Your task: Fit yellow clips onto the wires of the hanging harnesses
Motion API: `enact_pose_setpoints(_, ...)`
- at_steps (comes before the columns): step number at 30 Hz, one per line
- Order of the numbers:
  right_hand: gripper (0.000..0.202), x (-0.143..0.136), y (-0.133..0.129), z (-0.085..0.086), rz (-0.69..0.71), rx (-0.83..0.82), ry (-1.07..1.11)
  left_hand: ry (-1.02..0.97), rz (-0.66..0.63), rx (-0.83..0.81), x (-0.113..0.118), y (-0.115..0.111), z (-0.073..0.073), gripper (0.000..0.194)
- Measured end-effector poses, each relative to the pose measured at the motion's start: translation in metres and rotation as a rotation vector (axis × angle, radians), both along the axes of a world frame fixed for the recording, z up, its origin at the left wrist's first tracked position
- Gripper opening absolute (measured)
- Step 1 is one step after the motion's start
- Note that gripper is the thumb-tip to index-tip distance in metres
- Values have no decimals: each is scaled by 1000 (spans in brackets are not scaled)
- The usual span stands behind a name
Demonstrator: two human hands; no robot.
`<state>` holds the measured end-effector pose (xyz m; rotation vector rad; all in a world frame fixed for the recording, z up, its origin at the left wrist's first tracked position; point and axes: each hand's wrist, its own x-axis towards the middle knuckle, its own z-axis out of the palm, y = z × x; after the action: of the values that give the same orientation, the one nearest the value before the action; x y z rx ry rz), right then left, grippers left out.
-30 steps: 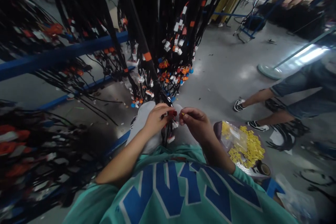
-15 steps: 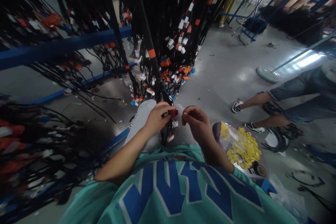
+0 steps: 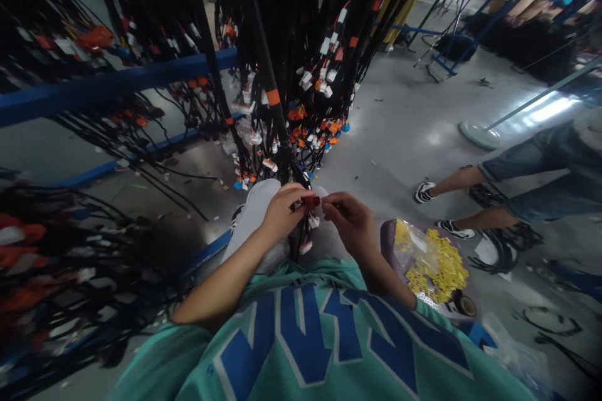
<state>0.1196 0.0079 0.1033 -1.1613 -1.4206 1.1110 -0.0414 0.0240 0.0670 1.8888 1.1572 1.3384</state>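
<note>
Between the fingers of my left hand [image 3: 285,208] is a dark red connector [image 3: 310,201], at the end of a black cable bundle over my lap. My right hand [image 3: 348,218] is closed in a pinch, its fingertips right at the connector's open end; whatever it pinches is too small to make out. White connectors [image 3: 306,245] dangle just below my left fingers. The black harness [image 3: 274,98], with an orange tape band, comes down from above to my hands.
Many black harnesses with white, orange and blue connectors hang ahead and left on a blue rail [image 3: 117,78]. At right, a stool [image 3: 387,239] bears yellow clips [image 3: 442,266] and a tape roll [image 3: 465,305]. Beyond it are a person's legs [image 3: 484,185] and a round metal base [image 3: 480,133].
My right hand has moved left, and its fingertips now meet the red connector. My left hand has stayed nearly in place.
</note>
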Motion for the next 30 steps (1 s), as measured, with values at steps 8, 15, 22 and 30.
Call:
enact_pose_setpoints(8,2,-3,7,-9,-3,146,-89,65,-20,-2,-2,0,3,23)
enact_pose_setpoints(15,5,-4,6,-9,29,47,17,120,-14,45,-2,1,0,21)
enact_pose_setpoints(22,15,-4,10,-10,90,-139,198,191,0,127,-4,1,-3,18)
enact_pose_setpoints(30,34,0,19,-12,204,-361,376,449,-28,202,-6,2,-2,20)
